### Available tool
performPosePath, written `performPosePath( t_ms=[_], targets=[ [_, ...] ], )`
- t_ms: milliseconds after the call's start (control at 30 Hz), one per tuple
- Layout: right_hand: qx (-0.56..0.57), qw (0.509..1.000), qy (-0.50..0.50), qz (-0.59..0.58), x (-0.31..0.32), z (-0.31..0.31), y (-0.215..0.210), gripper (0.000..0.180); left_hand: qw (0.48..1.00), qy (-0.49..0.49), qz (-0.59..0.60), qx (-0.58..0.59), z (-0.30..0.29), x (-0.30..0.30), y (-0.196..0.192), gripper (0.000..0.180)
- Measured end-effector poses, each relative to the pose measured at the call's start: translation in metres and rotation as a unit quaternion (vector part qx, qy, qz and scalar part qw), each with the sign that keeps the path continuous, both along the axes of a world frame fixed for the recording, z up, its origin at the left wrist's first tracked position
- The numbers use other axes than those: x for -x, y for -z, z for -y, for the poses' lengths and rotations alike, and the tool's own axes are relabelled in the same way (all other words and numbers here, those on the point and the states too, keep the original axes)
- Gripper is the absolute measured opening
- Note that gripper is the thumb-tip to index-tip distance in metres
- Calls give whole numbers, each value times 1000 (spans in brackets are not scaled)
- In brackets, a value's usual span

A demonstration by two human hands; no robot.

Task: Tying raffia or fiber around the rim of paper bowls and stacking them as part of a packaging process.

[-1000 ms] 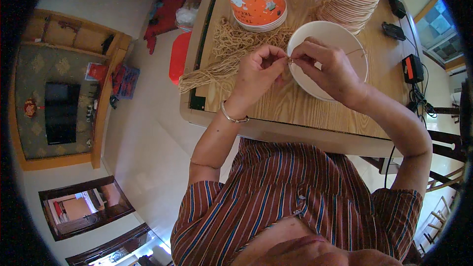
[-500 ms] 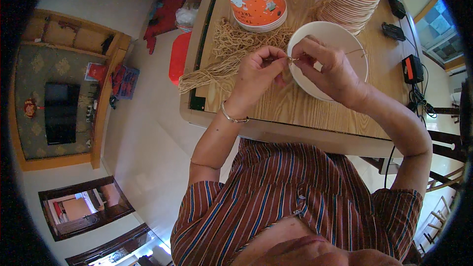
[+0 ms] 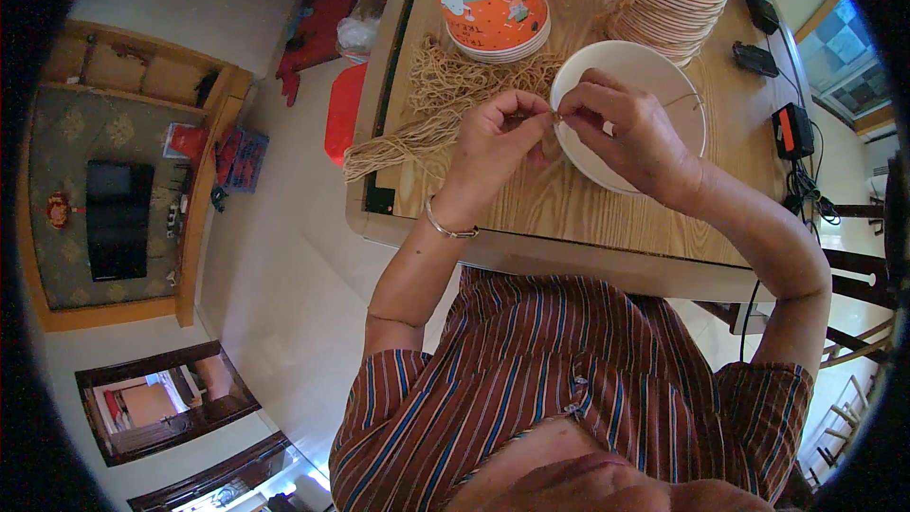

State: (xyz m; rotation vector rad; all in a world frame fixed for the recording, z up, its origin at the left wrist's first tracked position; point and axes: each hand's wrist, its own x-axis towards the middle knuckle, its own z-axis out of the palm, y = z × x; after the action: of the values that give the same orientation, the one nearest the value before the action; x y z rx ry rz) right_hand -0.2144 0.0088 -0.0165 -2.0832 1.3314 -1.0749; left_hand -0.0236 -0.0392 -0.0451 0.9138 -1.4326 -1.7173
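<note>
Both hands meet at the near-left rim of an open white paper bucket (image 3: pixel 635 59) on the wood-grain worktop (image 3: pixel 569 213) — left hand (image 3: pixel 507 133) and right hand (image 3: pixel 626 123) with thumbs and fingertips pinched together, apparently on a bit of twine (image 3: pixel 557 118). A strand crosses the bucket's right rim, so that side looks fastened; the left side seems unfinished. Loose twine bundles (image 3: pixel 408 144) lie unused beside it. Fingers hide any knot or hole, the strand's full path is unclear, and the nested bucket stack (image 3: pixel 675 14) is cut off above — its handles cannot be counted.
</note>
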Motion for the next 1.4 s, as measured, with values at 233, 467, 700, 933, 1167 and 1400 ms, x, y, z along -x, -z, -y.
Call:
performPosePath(
  t_ms=[233, 467, 700, 933, 1167, 1400],
  targets=[
    [-32, 999, -11, 5, -1, 0, -3, 10, 1000, 4, -10, -4, -1, 0, 1, 9],
    [0, 1000, 12, -3, -4, -1, 1, 10, 1000, 0, 3, -3, -6, 1, -5, 9],
    [-28, 1000, 11, 0, -5, -1, -4, 11, 994, -42, 81, 59, -13, 5, -8, 5],
    [-56, 997, 31, 40, -4, 2, 3, 6, 966, -61, 158, 195, -13, 4, -6, 8],
    [-21, 999, 17, -17, -4, 2, -3, 8, 994, -36, 90, 48, -10, 4, -9, 7],
    [20, 998, 22, -61, -6, 0, -4, 8, 944, -49, 182, 271, -10, 3, -5, 6]
  ],
)
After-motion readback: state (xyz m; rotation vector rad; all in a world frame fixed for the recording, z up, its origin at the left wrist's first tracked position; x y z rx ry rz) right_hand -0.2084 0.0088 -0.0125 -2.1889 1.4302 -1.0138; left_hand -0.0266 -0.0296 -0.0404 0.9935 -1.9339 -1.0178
